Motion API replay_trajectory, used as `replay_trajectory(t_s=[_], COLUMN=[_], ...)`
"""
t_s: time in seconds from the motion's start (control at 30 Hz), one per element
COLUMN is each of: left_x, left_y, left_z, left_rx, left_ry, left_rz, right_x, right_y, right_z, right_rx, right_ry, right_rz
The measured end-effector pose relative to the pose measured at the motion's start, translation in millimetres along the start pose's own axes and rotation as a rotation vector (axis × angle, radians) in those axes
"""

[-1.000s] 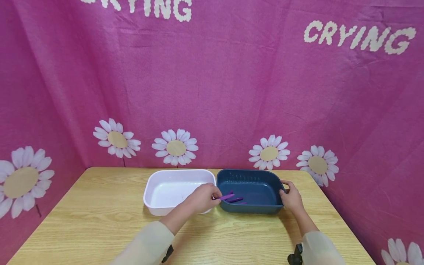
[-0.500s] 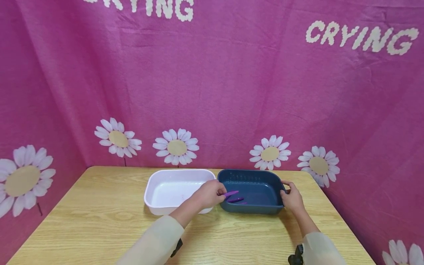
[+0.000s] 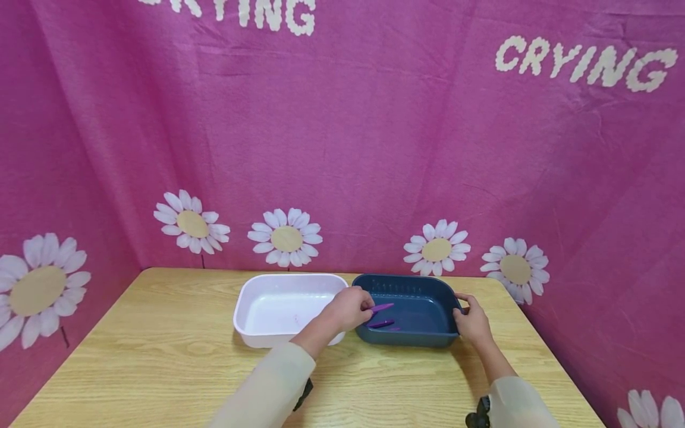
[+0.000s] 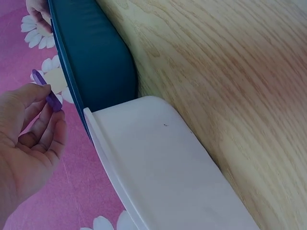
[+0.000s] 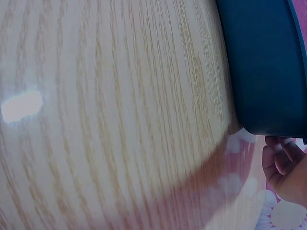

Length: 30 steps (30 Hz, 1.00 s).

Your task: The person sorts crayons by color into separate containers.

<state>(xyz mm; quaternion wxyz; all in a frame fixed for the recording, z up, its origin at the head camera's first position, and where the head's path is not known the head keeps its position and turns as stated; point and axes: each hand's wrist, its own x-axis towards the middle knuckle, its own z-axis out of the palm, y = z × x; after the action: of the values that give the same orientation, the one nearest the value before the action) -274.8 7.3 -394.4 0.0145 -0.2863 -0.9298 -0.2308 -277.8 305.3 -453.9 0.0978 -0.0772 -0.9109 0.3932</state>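
My left hand [image 3: 350,307] pinches a slim purple stick [image 3: 382,307] with a tapered end, between thumb and fingertips. It is over the left end of the dark blue basin [image 3: 407,339]. In the left wrist view the purple stick [image 4: 47,90] shows flat faces; its exact kind is unclear. Inside the basin, near its front left corner, lie a darker purple stick [image 3: 381,324] and a thin purple piece [image 3: 394,329]. My right hand [image 3: 473,322] grips the basin's right end, thumb at the rim. The right wrist view shows the right hand's fingers [image 5: 283,155] curled against the basin's end.
A white basin [image 3: 262,340] stands directly left of the blue one, their ends touching or nearly so. Both rest on a wooden table [image 3: 160,356] near its back edge. A pink cloth [image 3: 342,148] with daisies hangs behind and at the sides.
My left hand has moved right and slightly away from me, carrying the purple stick further over the blue basin. My right hand keeps its grip on the basin's end.
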Motion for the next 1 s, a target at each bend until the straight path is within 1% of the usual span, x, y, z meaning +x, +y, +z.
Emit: replay_trajectory(t_s=[0.2, 0.3, 0.33, 0.37, 0.47, 0.57, 0.6, 0.67, 0.8, 1.0], left_x=[2.3, 3.9, 4.5, 6.6, 8.2, 9.4, 8.0, 8.4, 8.1, 9.0], left_y=[0.9, -0.2, -0.7, -4.3, -4.3, -1.0, 3.8, 6.5, 10.3, 9.7], left_z=[2.4, 3.4, 4.1, 7.0, 8.1, 8.7, 6.5, 8.3, 13.0, 15.7], left_rx=[-0.026, -0.049, -0.049, -0.046, -0.045, -0.037, -0.044, -0.043, -0.064, -0.060], left_ry=[-0.027, -0.026, -0.023, -0.003, 0.004, 0.019, 0.006, 0.019, 0.011, 0.007], left_rz=[-0.029, -0.030, -0.025, 0.004, 0.014, 0.017, -0.013, -0.020, -0.059, -0.059], right_x=[-1, -1, -1, -1, -1, -1, -1, -1, -1, -2], right_y=[-1, -2, -2, -2, -1, 0, 0, 0, 0, -2], right_z=[0, 0, 0, 0, 0, 1, 1, 1, 0, -2], right_rx=[0.013, 0.012, 0.013, 0.014, 0.016, 0.014, 0.013, 0.014, 0.021, 0.026], right_ry=[-0.007, -0.004, -0.003, -0.002, -0.001, 0.004, 0.004, 0.005, -0.002, -0.006], right_rz=[0.016, 0.021, 0.020, 0.019, 0.017, 0.014, 0.014, 0.014, 0.014, 0.019])
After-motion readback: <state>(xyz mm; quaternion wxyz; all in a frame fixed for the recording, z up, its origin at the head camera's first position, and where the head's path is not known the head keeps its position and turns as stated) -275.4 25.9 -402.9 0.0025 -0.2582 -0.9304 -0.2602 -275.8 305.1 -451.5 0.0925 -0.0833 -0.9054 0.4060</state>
